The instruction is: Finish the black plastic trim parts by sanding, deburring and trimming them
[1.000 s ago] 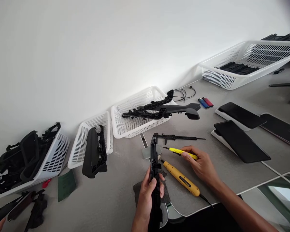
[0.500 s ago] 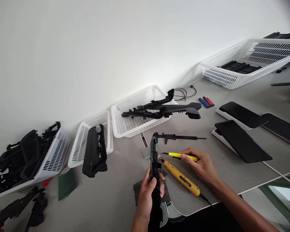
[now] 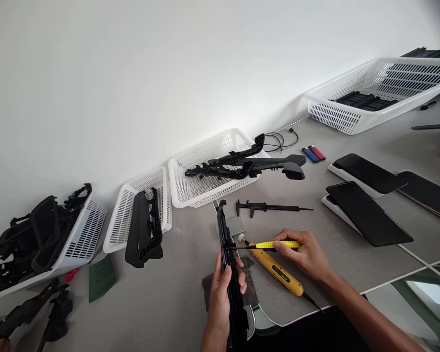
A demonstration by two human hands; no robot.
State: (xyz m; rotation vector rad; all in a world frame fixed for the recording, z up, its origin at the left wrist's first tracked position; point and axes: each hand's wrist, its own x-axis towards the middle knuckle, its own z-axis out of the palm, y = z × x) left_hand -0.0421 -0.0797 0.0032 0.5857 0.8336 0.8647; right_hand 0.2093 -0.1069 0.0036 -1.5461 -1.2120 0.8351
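Long black part (image 3: 234, 289) leaning slightly, above table (image 3: 168, 293) near front edge; left hand (image 3: 220, 296) has fingers wrapped round middle. Right hand (image 3: 308, 252) pinches yellow tool (image 3: 267, 245), tip by part's side. Part looks light, stiff, smooth; thin end probably fragile, mid-section safest hold.

Grey desk (image 3: 183, 283); white baskets (image 3: 183, 196), left to upper right; black caliper (image 3: 275, 208) and corded yellow tool (image 3: 264, 261) near centre; blue and red lighters (image 3: 309, 155), flat black device (image 3: 430, 195) at right; green sheet (image 3: 101, 277) lower left.
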